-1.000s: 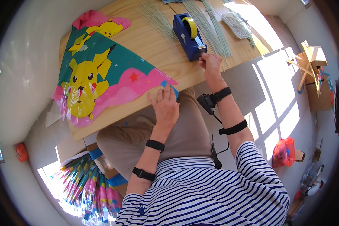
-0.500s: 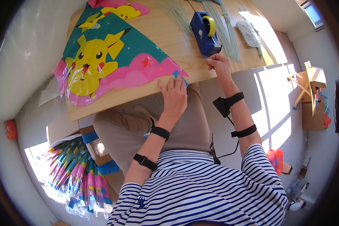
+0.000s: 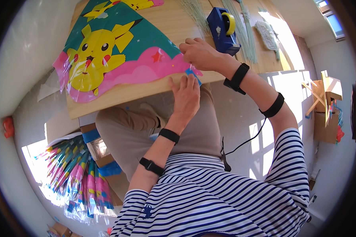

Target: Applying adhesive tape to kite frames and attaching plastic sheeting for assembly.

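Note:
A thin plastic kite sail (image 3: pixel 146 59), green and pink with a big yellow cartoon animal, lies spread on the wooden table (image 3: pixel 122 94). My left hand (image 3: pixel 186 96) rests at the near table edge, fingers stretched out over the blue patch (image 3: pixel 194 75) by the sail's right corner. Just above that corner is my right hand (image 3: pixel 201 55), its fingers closed in a pinch at the pink edge. Whatever those fingers hold is too small or hidden to see. Beyond it stands a blue tape dispenser (image 3: pixel 222 33) with a yellow roll.
Bundles of thin pale rods (image 3: pixel 247 33) lie behind the dispenser, beside a clear plastic box (image 3: pixel 267 35). Many folded kite sails (image 3: pixel 77 177) are heaped at lower left near cardboard boxes. A wooden stand and carton (image 3: pixel 326 118) are at the far right.
My right hand has moved left from the front of the tape dispenser to the sail's right corner, still pinched. The left hand has stayed at the corner. The view has shifted slightly.

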Motion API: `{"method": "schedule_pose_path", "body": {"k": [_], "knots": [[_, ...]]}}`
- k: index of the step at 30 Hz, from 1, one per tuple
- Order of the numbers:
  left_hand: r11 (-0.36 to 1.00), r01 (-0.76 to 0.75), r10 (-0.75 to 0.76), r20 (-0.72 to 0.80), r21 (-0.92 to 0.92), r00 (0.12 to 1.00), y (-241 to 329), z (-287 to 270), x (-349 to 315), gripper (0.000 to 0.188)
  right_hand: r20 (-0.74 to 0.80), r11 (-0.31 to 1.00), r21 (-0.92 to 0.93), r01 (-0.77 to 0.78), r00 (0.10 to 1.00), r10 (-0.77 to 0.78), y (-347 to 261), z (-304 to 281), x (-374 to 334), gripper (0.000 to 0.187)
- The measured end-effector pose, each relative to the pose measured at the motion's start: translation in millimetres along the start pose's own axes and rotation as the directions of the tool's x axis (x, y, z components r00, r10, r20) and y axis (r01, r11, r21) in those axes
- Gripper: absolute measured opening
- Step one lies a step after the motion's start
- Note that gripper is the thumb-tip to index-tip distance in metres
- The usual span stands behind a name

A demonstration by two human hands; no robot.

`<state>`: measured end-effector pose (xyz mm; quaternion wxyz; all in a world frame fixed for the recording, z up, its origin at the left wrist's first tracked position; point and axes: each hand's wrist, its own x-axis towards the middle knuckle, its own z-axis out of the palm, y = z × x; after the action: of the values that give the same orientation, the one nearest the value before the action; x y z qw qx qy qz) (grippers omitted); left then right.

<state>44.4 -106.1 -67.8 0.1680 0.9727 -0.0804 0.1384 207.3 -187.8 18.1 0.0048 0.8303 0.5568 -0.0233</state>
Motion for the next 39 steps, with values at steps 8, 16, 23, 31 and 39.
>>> {"method": "schedule_pose_path", "body": {"k": [8,16,23,31,39], "knots": [[1.000,-0.012,0.012,-0.020,0.001,1.000,-1,0,-1,0.060,0.086,0.980,-0.092,0.176,0.982,-0.168,-8,6,22,0.006],[0.998,-0.010,0.007,-0.053,-0.065,0.999,1,-4,1,0.042,0.094,0.971,-0.092,0.221,0.973,-0.212,-7,16,29,0.007],[1.000,-0.016,0.015,-0.048,-0.017,0.999,-1,1,1,0.061,0.088,0.950,-0.175,0.259,0.965,-0.247,-4,21,33,0.008],[1.000,-0.009,0.008,-0.025,-0.008,1.000,-1,2,0,0.062,0.084,0.929,-0.236,0.286,0.958,-0.273,-4,23,32,0.007],[1.000,0.001,-0.001,-0.013,-0.010,1.000,-2,4,1,0.062,0.085,0.929,-0.230,0.291,0.957,-0.279,-3,28,34,0.008]]}}
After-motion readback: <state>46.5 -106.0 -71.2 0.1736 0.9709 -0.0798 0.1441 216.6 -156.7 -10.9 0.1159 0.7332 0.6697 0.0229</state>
